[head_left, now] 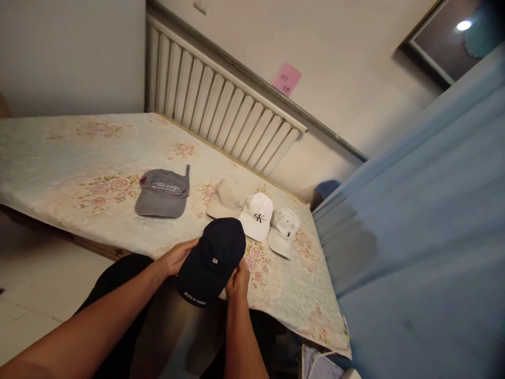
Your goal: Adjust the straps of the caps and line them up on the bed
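Note:
A dark navy cap (213,260) with small white lettering sits at the near edge of the bed, held between both hands. My left hand (178,256) grips its left side with fingers curled under it. My right hand (237,279) pinches the lower right side near the brim. Beyond it lie a grey cap (163,193), a beige cap (224,200), a white cap with a black logo (257,215) and a white patterned cap (283,230).
The caps lie on a bed with a floral quilted cover (79,158). A white radiator (221,105) runs along the wall behind, with a pink note (286,79) above it. A blue curtain (426,237) hangs at the right. My dark-trousered knees (118,279) are below the bed edge.

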Tool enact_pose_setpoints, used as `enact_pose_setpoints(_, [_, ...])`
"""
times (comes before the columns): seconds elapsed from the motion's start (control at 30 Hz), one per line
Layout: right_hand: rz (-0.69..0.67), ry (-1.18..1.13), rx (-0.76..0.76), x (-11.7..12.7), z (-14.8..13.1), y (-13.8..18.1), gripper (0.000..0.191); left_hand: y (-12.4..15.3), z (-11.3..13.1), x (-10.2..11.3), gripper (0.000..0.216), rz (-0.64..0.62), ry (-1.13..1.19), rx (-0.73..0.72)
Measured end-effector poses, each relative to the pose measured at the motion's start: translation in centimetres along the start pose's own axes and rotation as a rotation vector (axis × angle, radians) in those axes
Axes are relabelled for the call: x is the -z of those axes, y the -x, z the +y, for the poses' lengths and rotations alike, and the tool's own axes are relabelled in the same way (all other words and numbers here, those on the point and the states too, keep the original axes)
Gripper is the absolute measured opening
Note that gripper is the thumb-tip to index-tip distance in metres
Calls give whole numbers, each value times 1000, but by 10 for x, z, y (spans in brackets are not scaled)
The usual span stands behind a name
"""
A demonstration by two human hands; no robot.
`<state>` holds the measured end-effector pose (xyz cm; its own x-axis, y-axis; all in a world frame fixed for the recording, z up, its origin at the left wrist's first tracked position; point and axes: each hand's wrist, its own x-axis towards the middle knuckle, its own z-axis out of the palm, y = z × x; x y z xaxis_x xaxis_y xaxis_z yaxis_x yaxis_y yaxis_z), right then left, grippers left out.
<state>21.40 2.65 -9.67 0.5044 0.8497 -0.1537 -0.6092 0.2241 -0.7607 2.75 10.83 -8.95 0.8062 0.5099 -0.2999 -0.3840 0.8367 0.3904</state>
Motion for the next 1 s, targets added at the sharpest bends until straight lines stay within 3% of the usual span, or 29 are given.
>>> enact_pose_setpoints(0.47, [1, -3, 9, 5, 3, -4, 29, 3, 0, -8, 23, 19, -9, -75])
enact_pose_setpoints(0.8, [-263, 29, -64, 17, -3, -3, 37, -6, 5, 2, 23, 96, 64, -67])
enact_pose_setpoints(1.0, [-198, 102, -52, 15, -3, -5, 36, -8, 4, 5, 25, 74, 96, -89])
